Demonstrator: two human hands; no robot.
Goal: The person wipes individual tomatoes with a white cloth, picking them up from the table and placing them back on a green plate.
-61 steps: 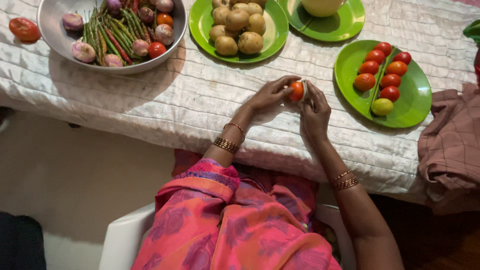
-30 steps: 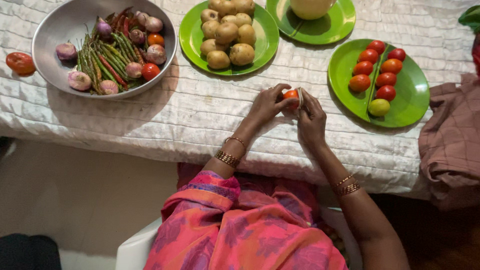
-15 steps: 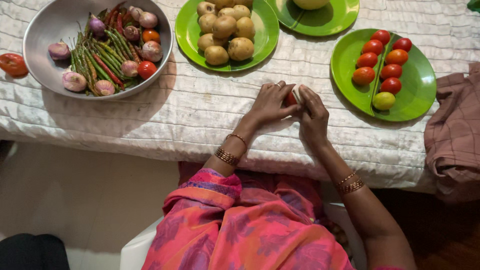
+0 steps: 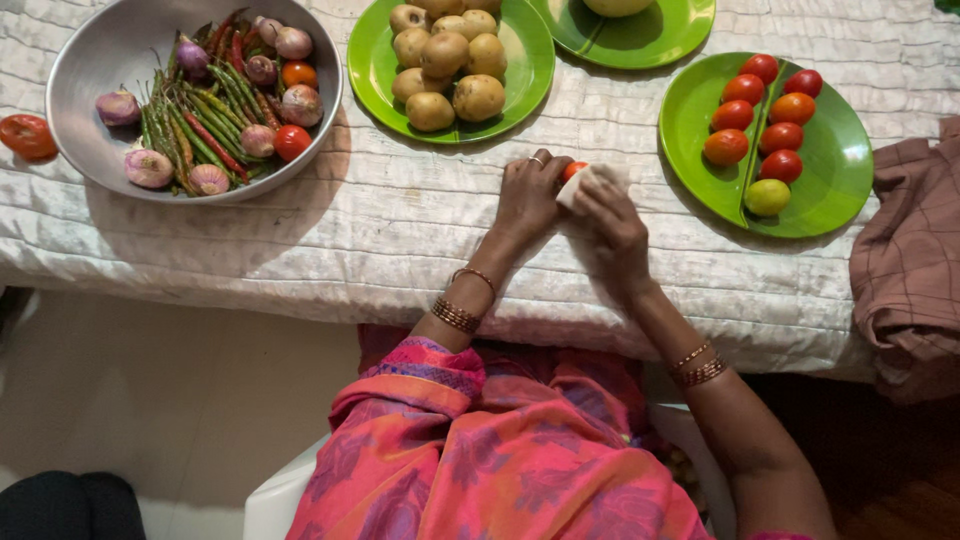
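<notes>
Both hands meet over the white quilted tablecloth [image 4: 400,230] near the table's front edge. My left hand [image 4: 528,198] grips a small red-orange tomato [image 4: 572,169], mostly hidden by the fingers. My right hand [image 4: 612,228] presses a small white cloth [image 4: 592,181] against that tomato. A green plate [image 4: 835,180] just to the right carries several red tomatoes [image 4: 748,88] and one yellow-green one [image 4: 767,197].
A steel bowl [image 4: 100,50] at far left holds onions, chillies and tomatoes, with a loose tomato [image 4: 27,136] beside it. A green plate of potatoes [image 4: 446,60] and another green plate [image 4: 680,35] lie behind. A brown checked cloth [image 4: 910,260] hangs at the right edge.
The white cloth in my right hand has come over the top of the tomato, covering more of it. Both hands stay together at the same spot.
</notes>
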